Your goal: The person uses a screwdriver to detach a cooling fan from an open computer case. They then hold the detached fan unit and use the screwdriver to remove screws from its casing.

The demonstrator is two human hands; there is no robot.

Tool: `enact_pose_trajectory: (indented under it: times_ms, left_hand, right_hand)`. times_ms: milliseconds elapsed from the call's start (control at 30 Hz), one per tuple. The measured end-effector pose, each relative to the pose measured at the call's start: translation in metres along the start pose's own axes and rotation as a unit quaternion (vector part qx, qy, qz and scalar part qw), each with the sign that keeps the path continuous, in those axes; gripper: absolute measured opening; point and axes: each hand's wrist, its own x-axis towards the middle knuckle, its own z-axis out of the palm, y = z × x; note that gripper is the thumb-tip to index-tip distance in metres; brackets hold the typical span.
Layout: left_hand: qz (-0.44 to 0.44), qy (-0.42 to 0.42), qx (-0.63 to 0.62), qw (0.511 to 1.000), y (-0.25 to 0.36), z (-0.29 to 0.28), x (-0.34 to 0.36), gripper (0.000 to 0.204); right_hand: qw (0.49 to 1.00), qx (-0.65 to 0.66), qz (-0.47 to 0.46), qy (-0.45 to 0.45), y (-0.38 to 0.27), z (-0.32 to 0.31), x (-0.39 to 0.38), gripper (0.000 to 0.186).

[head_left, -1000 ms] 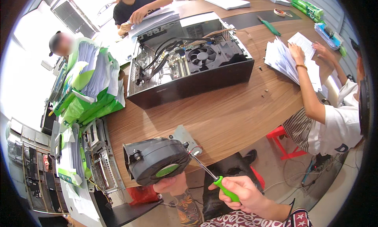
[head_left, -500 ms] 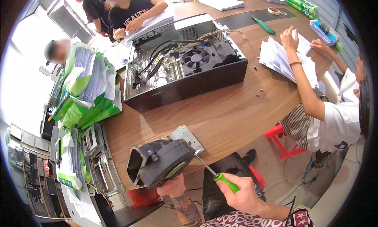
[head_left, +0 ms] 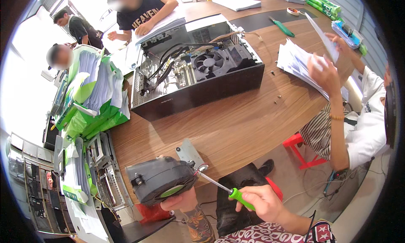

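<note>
My left hand [head_left: 181, 200] grips a black blower fan [head_left: 156, 179] from below, over the table's near edge. A flat silver metal bracket [head_left: 188, 152] sticks out from the fan's far side, and thin wires show near its corner. In my right hand [head_left: 265, 204] is a screwdriver [head_left: 240, 197] with a green handle. Its shaft slants up and left, the tip at the wired corner by the bracket; whether it sits in a screw is too small to tell. Beyond them an opened black computer case [head_left: 198, 89] lies on the table, its inner fan and cables exposed.
Small screws [head_left: 276, 99] lie on the wooden table [head_left: 228, 120] right of the case. A green-handled knife [head_left: 283, 28] and a tape roll [head_left: 292, 11] lie farther back. Green bags of papers [head_left: 95, 83] stand left. At right a co-worker handles paper sheets [head_left: 295, 64]; others sit or stand behind.
My left hand has turned the blower fan and shifted it slightly left; its square opening no longer faces me. The screwdriver tip has moved down and left. The right-hand co-worker has lifted a sheet.
</note>
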Motion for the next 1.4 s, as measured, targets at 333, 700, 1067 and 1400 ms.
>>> enact_pose_trajectory:
  times_ms: [333,700,1067,1400]
  left_hand:
    - [-0.13,-0.108,-0.392,0.904,0.01,-0.004,0.021,0.093]
    - [-0.138,-0.112,-0.372,0.911,0.024,0.004,0.013,0.094]
    - [-0.136,-0.12,-0.348,0.92,0.012,-0.008,0.012,0.069]
    - [-0.159,-0.03,-0.323,0.932,0.017,-0.003,0.012,0.079]
  right_hand:
    - [0.991,-0.075,-0.107,-0.02,-0.011,0.004,0.003,0.014]
    - [0.935,0.279,0.189,-0.11,-0.014,0.009,-0.004,0.024]
    - [0.804,0.508,0.243,-0.191,0.003,0.013,-0.001,0.032]
    - [0.967,0.218,0.125,-0.048,-0.006,0.024,-0.009,0.02]
